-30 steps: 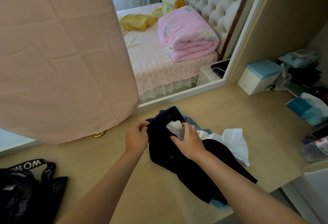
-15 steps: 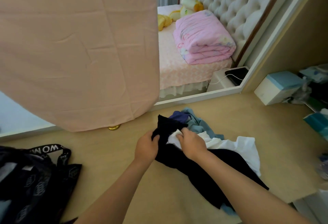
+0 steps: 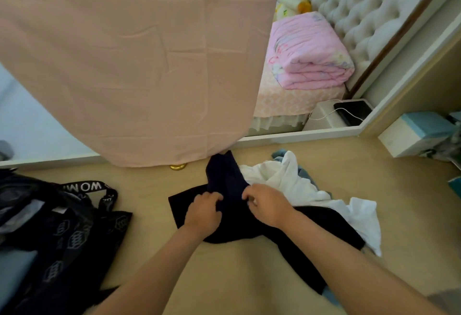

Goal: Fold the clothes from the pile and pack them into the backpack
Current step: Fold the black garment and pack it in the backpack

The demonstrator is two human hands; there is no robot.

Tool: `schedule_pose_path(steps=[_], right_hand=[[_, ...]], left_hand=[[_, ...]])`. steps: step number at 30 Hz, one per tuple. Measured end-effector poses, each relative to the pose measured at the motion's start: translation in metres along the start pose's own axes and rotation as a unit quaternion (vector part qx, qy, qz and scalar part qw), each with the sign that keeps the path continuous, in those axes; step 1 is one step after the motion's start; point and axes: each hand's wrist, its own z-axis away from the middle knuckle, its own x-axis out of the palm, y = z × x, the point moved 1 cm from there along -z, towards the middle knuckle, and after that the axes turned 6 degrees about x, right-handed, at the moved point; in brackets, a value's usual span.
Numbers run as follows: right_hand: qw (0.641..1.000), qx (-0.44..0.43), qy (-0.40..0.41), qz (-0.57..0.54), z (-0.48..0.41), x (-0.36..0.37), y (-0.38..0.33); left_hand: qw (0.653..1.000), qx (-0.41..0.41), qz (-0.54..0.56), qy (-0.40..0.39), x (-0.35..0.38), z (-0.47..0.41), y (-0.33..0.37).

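Observation:
A dark navy garment (image 3: 224,177) lies bunched on the beige surface in the middle of the head view. My left hand (image 3: 203,211) grips its cloth on the left side. My right hand (image 3: 265,203) pinches the same navy cloth on the right. A white garment (image 3: 282,175) and a bit of blue-grey cloth (image 3: 279,153) lie in the pile just behind and right of my right hand. The black backpack (image 3: 62,227), with a white-lettered strap, lies open at the far left.
A pink cloth (image 3: 124,65) hangs over the mirror behind the pile, with a brass knob (image 3: 178,166) under its hem. A white-and-blue box (image 3: 414,132) stands at the right. Bare beige surface (image 3: 237,269) lies between my forearms.
The view has swung left, bringing the backpack further in. Both hands pulled the navy garment left and toward me, out of the pile; the white garment now lies uncovered behind it.

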Motion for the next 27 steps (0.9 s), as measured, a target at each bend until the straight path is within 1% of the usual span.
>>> schedule_pose_path(steps=[1, 2, 3, 4, 5, 6, 8, 9, 10, 12, 14, 15, 17, 19, 21, 22, 23, 24, 25, 26, 27], right_hand=[[0.996, -0.002, -0.094, 0.013, 0.007, 0.011, -0.006], [0.987, 0.02, -0.155, 0.039, 0.012, 0.023, -0.007], [0.981, 0.049, -0.177, 0.056, 0.015, 0.033, -0.006], [0.98, 0.079, -0.177, 0.049, 0.018, 0.039, -0.003], [0.979, 0.104, -0.17, 0.031, 0.02, 0.043, -0.001], [0.979, 0.118, -0.164, 0.025, 0.02, 0.045, 0.001], [0.981, 0.113, -0.148, 0.058, 0.017, 0.047, -0.001], [0.983, 0.104, -0.132, 0.072, 0.015, 0.048, -0.005], [0.984, 0.1, -0.118, 0.086, 0.013, 0.051, -0.01], [0.983, 0.094, -0.1, 0.125, 0.009, 0.06, -0.023], [0.977, 0.113, -0.112, 0.145, 0.005, 0.068, -0.031], [0.975, 0.115, -0.115, 0.151, 0.004, 0.071, -0.032], [0.974, 0.084, -0.116, 0.176, 0.004, 0.072, -0.034], [0.985, 0.067, -0.083, 0.135, 0.005, 0.071, -0.031], [0.993, 0.112, -0.025, -0.016, 0.004, 0.061, -0.03], [0.983, 0.154, 0.003, -0.099, 0.002, 0.052, -0.029], [0.965, 0.198, 0.031, -0.166, -0.001, 0.04, -0.027], [0.946, 0.236, 0.062, -0.213, -0.004, 0.027, -0.025], [0.93, 0.263, 0.089, -0.242, -0.008, 0.014, -0.021], [0.918, 0.278, 0.113, -0.261, -0.01, 0.001, -0.016], [0.911, 0.28, 0.131, -0.273, -0.013, -0.013, -0.011]], left_hand=[[0.998, 0.021, 0.001, -0.061, 0.009, -0.003, 0.004], [0.992, 0.027, -0.007, -0.119, 0.018, -0.003, 0.007], [0.987, 0.021, -0.017, -0.156, 0.027, -0.002, 0.007], [0.987, 0.002, -0.02, -0.159, 0.035, 0.0, 0.006], [0.99, -0.027, -0.007, -0.141, 0.041, 0.003, 0.004], [0.992, -0.06, 0.028, -0.111, 0.044, 0.005, 0.0], [0.985, -0.112, 0.12, -0.055, 0.045, 0.008, -0.009], [0.976, -0.134, 0.165, -0.042, 0.044, 0.009, -0.014], [0.968, -0.145, 0.202, -0.046, 0.045, 0.006, -0.02], [0.946, -0.149, 0.276, -0.086, 0.046, 0.002, -0.027], [0.92, -0.144, 0.343, -0.119, 0.041, 0.0, -0.024], [0.915, -0.14, 0.36, -0.116, 0.039, -0.002, -0.022], [0.919, -0.132, 0.358, -0.098, 0.037, -0.006, -0.021], [0.918, -0.124, 0.366, -0.083, 0.035, -0.009, -0.019], [0.895, -0.113, 0.43, -0.027, 0.027, -0.012, -0.013], [0.883, -0.11, 0.456, 0.021, 0.021, -0.013, -0.01], [0.878, -0.099, 0.462, 0.075, 0.013, -0.013, -0.005], [0.884, -0.084, 0.447, 0.112, 0.009, -0.013, -0.002], [0.895, -0.067, 0.425, 0.117, 0.008, -0.013, 0.002], [0.91, -0.047, 0.403, 0.087, 0.01, -0.013, 0.007], [0.924, -0.026, 0.382, 0.028, 0.016, -0.012, 0.012]])
